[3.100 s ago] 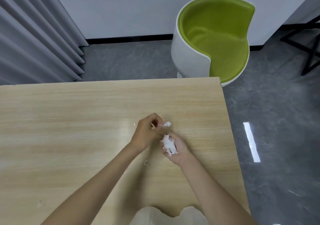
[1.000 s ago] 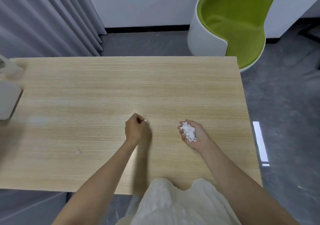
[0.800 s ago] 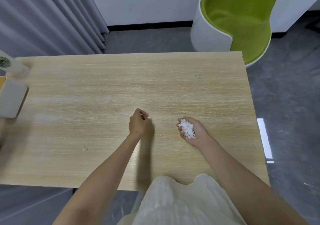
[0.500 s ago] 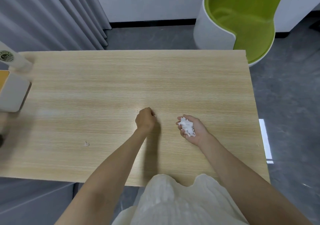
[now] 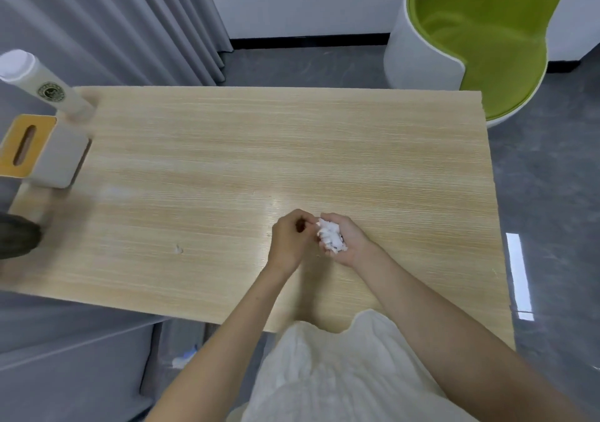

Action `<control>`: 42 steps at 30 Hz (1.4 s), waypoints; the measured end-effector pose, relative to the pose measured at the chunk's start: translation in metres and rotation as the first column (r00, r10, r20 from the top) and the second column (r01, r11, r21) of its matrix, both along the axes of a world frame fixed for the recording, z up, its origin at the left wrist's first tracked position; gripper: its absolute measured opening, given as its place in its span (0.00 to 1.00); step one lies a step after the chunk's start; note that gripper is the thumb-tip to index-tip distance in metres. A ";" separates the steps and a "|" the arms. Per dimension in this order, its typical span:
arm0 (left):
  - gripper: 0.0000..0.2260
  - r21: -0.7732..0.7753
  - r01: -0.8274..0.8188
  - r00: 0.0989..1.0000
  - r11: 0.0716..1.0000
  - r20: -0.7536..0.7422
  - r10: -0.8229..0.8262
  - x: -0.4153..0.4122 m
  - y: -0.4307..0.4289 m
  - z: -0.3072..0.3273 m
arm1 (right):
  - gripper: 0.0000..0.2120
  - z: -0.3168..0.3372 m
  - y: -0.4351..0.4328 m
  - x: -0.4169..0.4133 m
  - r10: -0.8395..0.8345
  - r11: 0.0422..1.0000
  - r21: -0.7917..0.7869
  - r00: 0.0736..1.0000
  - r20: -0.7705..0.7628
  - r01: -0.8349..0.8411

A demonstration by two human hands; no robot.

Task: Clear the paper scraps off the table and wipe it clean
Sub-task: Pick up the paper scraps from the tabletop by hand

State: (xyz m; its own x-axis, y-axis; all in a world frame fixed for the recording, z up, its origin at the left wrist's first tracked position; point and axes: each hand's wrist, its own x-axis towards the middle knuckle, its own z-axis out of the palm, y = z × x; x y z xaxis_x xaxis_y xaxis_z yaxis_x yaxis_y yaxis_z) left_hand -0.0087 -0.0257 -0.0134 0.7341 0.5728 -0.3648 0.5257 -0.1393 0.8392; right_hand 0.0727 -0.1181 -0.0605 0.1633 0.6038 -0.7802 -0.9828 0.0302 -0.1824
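One table [image 5: 227,162] carries one loose scrap [image 5: 178,249] at lower left and one tissue box [image 5: 42,150] at far left. My right hand [image 5: 345,243], half-cupped palm up at centre frame, holds one wad of paper scraps [image 5: 331,237]. My left hand [image 5: 290,240], fingers curled nearly closed, touches the wad; any contents cannot be determined.

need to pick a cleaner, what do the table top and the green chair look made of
Table: looks like pale wood-grain laminate or veneer, going by fine straight grain lines and a soft glare patch; solid wood can't be ruled out.
Chair: smooth glossy white shell, probably moulded plastic or fibreglass, with a matte green lining that looks like fabric.
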 end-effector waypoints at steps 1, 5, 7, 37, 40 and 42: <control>0.05 0.019 -0.014 1.000 1.000 0.011 0.014 -0.005 -0.003 0.001 | 0.10 0.001 0.004 -0.004 0.015 1.000 0.018 1.000 -0.024 -0.014; 0.04 0.129 -0.030 1.000 0.991 0.006 0.029 -0.030 0.006 0.002 | 0.09 0.007 0.021 -0.018 0.109 0.994 0.028 0.994 -0.026 -0.108; 0.04 0.184 0.011 1.000 0.983 -0.015 -0.008 -0.041 0.016 0.002 | 0.10 0.013 0.029 -0.025 0.162 0.986 0.024 0.987 0.009 -0.162; 0.06 0.451 0.176 0.936 0.875 -0.352 -0.007 -0.165 0.243 -0.086 | 0.10 -0.011 0.168 -0.203 -0.024 1.000 -0.012 1.000 0.015 0.024; 0.06 0.423 0.143 0.958 0.895 -0.286 -0.019 -0.166 0.247 -0.083 | 0.10 -0.013 0.166 -0.203 -0.042 0.999 -0.022 0.999 0.018 0.042; 0.06 0.308 -0.022 0.979 0.951 -0.184 0.082 -0.173 0.254 -0.074 | 0.10 -0.015 0.167 -0.201 -0.058 0.998 -0.017 0.998 0.014 0.058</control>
